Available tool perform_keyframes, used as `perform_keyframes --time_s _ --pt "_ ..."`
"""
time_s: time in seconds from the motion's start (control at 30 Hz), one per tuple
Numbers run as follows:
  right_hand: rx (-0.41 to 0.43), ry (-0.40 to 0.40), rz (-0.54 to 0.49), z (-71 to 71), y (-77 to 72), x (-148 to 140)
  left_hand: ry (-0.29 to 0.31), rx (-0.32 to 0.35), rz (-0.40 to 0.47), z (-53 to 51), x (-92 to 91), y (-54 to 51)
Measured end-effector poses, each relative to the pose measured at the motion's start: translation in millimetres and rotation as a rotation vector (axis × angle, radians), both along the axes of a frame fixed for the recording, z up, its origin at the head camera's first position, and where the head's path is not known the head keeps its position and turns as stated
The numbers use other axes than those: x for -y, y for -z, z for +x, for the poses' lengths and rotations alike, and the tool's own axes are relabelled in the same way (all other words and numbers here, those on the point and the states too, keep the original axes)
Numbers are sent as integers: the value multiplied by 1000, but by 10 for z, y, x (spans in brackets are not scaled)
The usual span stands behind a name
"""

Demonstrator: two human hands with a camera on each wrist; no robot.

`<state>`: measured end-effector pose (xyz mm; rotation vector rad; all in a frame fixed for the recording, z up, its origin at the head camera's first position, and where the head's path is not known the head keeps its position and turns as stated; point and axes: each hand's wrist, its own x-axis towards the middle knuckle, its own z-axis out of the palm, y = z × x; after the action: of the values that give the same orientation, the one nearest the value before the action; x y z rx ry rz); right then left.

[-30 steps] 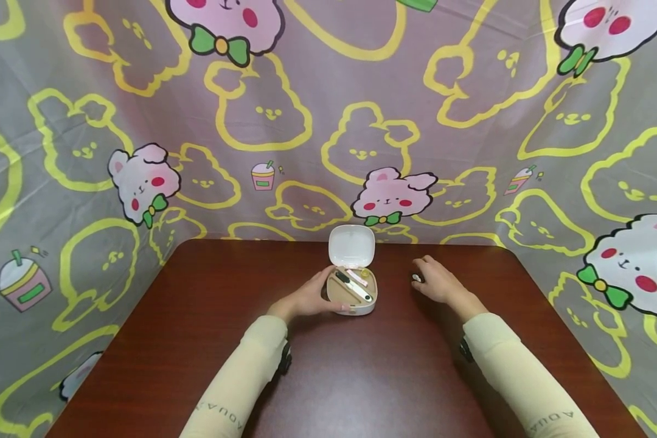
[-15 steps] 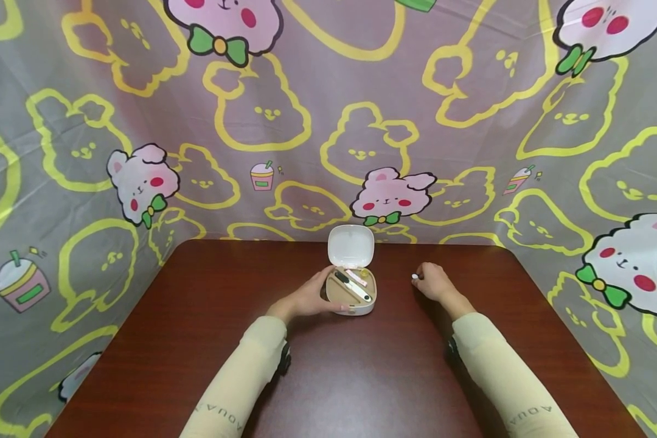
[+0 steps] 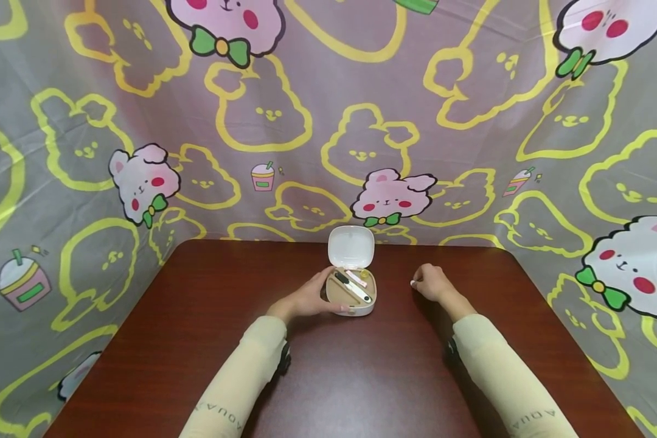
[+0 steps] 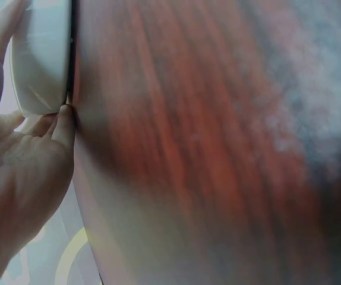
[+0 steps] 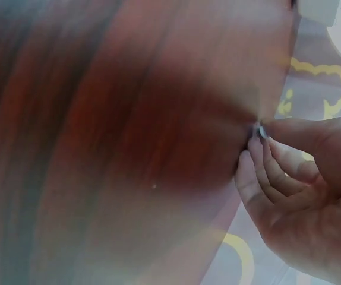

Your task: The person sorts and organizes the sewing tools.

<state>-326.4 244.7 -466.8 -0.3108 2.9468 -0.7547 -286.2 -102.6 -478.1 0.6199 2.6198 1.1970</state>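
Observation:
A small white case (image 3: pixel 364 311) stands on the table with its lid (image 3: pixel 351 246) raised at the back. In its beige insert lie a white tool with a black end (image 3: pixel 357 289), a pale pink strip (image 3: pixel 356 278) and a small yellowish piece (image 3: pixel 364 274). My left hand (image 3: pixel 306 296) grips the case from the left, thumb at the front, fingers around the far side. To the right of the case, my right hand (image 3: pixel 434 285) pinches a small white piece (image 3: pixel 413 284) between thumb and fingertips, low over the table. Fingers hide most of that piece; its kind cannot be told.
The reddish-brown table (image 3: pixel 230 274) has a rounded far edge close behind the lid. A patterned cloth (image 3: pixel 306 91) hangs behind and along both sides. In the right wrist view, a corner of the case (image 5: pixel 319 10) shows at the top right.
The right hand's fingers, more spread over the table a second ago, have drawn together around the small white piece. That hand turned slightly inward. The left hand and case stayed in place.

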Motion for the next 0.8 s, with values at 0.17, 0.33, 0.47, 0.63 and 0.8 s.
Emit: perform_keyframes --time_s 0.17,0.33,0.47,0.63,0.8 --pt "34 -11 -166 54 -13 29 -4 12 7 5 9 9" --pt "137 -21 -428 127 -43 124 -12 27 -6 8 15 7" --pt "155 -28 -539 178 -109 261 -11 26 -9 4 13 9" --pt "147 -38 -597 250 -206 496 -11 25 -3 -2 9 8" --pt "109 -75 -581 329 -258 723 -8 23 -11 -10 3 16"
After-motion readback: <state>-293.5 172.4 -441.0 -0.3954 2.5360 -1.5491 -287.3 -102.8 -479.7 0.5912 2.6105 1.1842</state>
